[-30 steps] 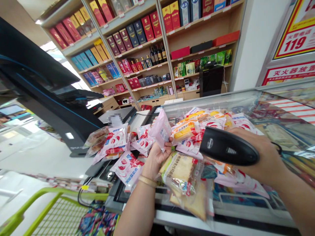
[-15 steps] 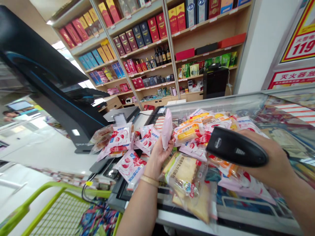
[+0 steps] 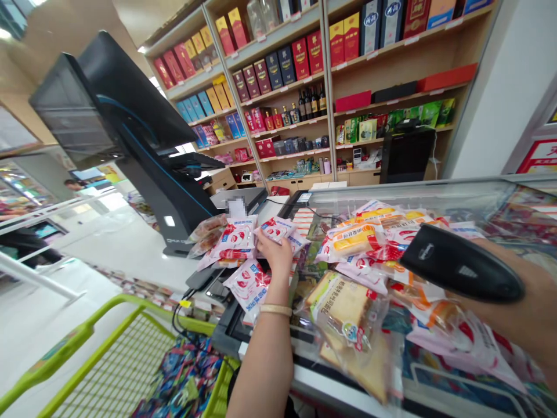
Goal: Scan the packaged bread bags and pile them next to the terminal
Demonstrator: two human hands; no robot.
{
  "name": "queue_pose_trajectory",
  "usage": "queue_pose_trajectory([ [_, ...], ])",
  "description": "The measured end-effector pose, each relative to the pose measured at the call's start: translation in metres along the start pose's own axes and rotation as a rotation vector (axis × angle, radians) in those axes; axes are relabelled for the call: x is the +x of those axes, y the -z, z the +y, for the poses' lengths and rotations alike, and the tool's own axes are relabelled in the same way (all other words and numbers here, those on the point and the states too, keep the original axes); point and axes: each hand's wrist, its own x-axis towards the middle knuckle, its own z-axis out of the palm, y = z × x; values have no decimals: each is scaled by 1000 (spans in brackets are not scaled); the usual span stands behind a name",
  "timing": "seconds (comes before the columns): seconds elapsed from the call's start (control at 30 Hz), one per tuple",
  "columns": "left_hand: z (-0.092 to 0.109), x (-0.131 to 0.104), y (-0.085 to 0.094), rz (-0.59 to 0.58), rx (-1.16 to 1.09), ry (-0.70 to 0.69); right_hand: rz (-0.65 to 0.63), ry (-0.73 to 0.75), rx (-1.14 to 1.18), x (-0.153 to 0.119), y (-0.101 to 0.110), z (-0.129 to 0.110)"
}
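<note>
My left hand (image 3: 277,251), with a band at the wrist, has its fingers on a pink-and-white snack packet (image 3: 275,229) above the left pile. Similar packets (image 3: 237,237) lie just left of it, and another packet (image 3: 249,285) lies below. My right hand (image 3: 517,290) is wrapped round a black barcode scanner (image 3: 461,264), over the right side of the glass counter. Under and beside the scanner is a heap of wrapped breads, with a yellow-and-white packet (image 3: 353,239) on top. Bagged sliced bread (image 3: 343,313) lies between my arms.
A black screen on a stand (image 3: 143,145) rises at the left. The green shopping cart (image 3: 108,348) with colourful contents is at lower left. Shelves (image 3: 282,87) of boxes and bottles stand behind the glass counter (image 3: 478,194).
My left hand has moved left with the packet, which was upright and edge-on and now lies flatter over the left pile. The view has shifted left; my right hand still holds the scanner.
</note>
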Motion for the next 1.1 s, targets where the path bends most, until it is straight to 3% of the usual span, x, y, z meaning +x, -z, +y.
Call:
queue_pose_trajectory([
  [0.23, 14, -12, 9, 83, 263, -53, -11, -18, -37, -2, 2, 2],
  [0.33, 14, -10, 11, 112, 254, -82, -2, 0, -59, -3, 2, 3],
  [0.43, 8, -5, 6, 93, 121, -211, -2, 20, -80, -3, 2, 7],
  [0.5, 4, -5, 0, -74, -43, -340, 1, 34, -96, -4, 1, 10],
  [0.6, -1, -12, -12, -519, -240, -484, 27, 43, -117, -5, 1, 12],
  [0.7, -1, -21, -21, -904, -268, -561, 23, 41, -99, -4, 1, 10],
  [0.77, 0, -25, -25, -1052, -232, -602, 4, 32, -80, -4, 1, 8],
  [0.9, 4, -27, -29, -1150, -125, -629, -1, 30, -90, -3, -1, 7],
  [1.1, 6, -31, -28, -1136, -15, -651, -8, 74, -95, 2, -3, 2],
])
